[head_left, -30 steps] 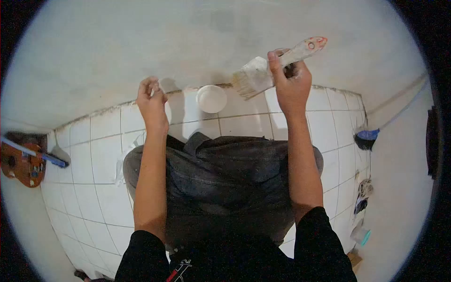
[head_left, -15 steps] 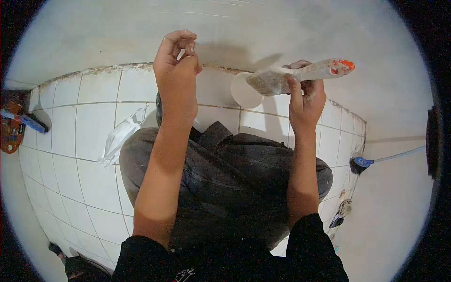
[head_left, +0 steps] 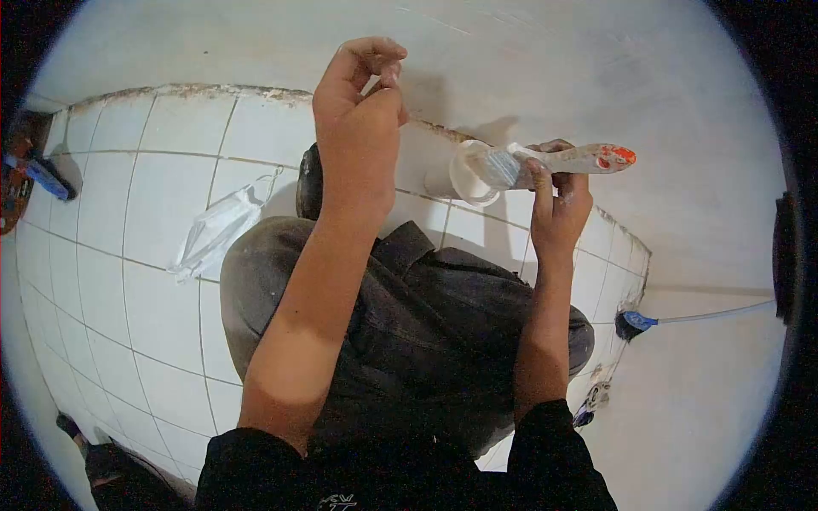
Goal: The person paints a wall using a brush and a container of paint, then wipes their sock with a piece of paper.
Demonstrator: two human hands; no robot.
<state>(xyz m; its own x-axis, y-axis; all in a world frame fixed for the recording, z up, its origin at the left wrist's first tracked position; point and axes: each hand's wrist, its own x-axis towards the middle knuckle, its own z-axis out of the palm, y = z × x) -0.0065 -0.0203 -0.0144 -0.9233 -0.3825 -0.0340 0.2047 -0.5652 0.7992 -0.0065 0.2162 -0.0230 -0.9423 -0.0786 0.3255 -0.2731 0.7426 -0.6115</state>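
My right hand (head_left: pixel 562 200) grips a wide paintbrush (head_left: pixel 588 159), its pale, worn handle tipped with orange and pointing right. The bristles lie over the mouth of a white cup-like container (head_left: pixel 471 194), which looks tilted. Whether my right fingers also support the container is hidden behind the brush. My left hand (head_left: pixel 362 89) is raised in front of the wall, fingers curled toward the thumb in a pinch. Whitish smears mark its fingertips, and anything between them is too small to make out.
A pale wall (head_left: pixel 528 60) meets the white tile floor (head_left: pixel 162 204) along a dirty, crumbling edge. On the floor lies a crumpled white face mask (head_left: pixel 221 226). A blue broom (head_left: pixel 635 324) leans at the right; a blue-handled brush (head_left: pixel 47 177) is at far left. Another person's leg (head_left: pixel 128 477) shows lower left.
My left hand has shifted up and right along the wall. The paintbrush has moved slightly down, its bristles now over the container's mouth. The whole view has turned a little.
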